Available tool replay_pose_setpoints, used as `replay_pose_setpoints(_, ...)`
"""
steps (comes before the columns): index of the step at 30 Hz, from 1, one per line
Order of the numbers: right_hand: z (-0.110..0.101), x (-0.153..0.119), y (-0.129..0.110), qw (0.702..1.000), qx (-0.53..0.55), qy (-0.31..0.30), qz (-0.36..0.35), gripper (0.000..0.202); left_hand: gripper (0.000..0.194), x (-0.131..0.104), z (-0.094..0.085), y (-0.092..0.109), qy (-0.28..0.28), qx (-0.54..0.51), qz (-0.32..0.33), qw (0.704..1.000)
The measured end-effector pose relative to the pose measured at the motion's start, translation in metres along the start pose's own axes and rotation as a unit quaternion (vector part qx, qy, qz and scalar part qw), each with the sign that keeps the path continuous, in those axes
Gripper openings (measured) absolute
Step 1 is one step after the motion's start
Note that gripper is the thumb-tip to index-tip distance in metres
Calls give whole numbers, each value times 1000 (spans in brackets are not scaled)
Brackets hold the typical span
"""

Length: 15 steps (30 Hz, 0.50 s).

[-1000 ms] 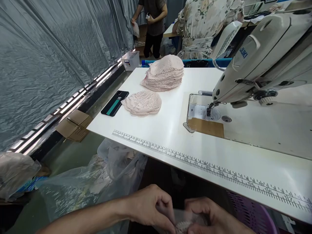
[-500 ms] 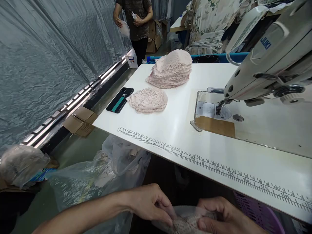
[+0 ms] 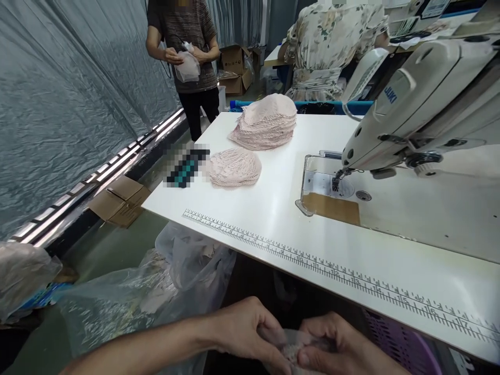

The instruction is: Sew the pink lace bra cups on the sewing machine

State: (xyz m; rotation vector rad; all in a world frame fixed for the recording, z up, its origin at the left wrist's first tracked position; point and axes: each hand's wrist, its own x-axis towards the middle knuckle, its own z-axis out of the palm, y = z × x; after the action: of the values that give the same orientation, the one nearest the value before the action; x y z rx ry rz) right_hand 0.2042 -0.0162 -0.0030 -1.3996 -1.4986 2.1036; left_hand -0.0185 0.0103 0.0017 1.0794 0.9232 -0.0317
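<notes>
Low at the front, below the table edge, my left hand [image 3: 253,330] pinches one side of a sheer, pale lace fabric piece [image 3: 291,353]. My right hand [image 3: 334,344] grips its other side, thumb on top. The two hands nearly meet, and much of the fabric is hidden by the fingers or cut off by the frame. On the white sewing table [image 3: 269,208] lie a tall stack of pinkish lace pieces [image 3: 265,125] and a smaller, flatter lace pile [image 3: 235,167].
A JUKI sewing machine [image 3: 410,109] stands at the right. A blurred dark object [image 3: 187,167] lies by the small pile. Plastic bags [image 3: 187,265] are below left, a purple basket [image 3: 398,338] below right. A person [image 3: 183,52] stands behind, holding something whitish; another sits farther back.
My hands have come closer together, and less of the lace piece shows between them. The view has shifted slightly. The standing person's hands have come together.
</notes>
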Motion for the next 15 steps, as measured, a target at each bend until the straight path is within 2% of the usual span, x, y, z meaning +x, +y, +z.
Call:
replay_pose_setpoints(4,-2,-3,-4,1000,-14,-18,-13,36,47,1,3,2,-1,-53,2,999)
replay_pose_setpoints(8,-3,-4,0,999,5,-34,9,34,47,-3,-2,1,9,-43,-2,999)
replay_pose_setpoints(12,-3,-2,-2,999,-4,-36,-6,36,58,-6,-7,-1,-14,-35,9,999)
replay_pose_setpoints(15,-2,0,-6,999,4,-41,-6,35,58,-6,-7,1,-24,-29,15,999)
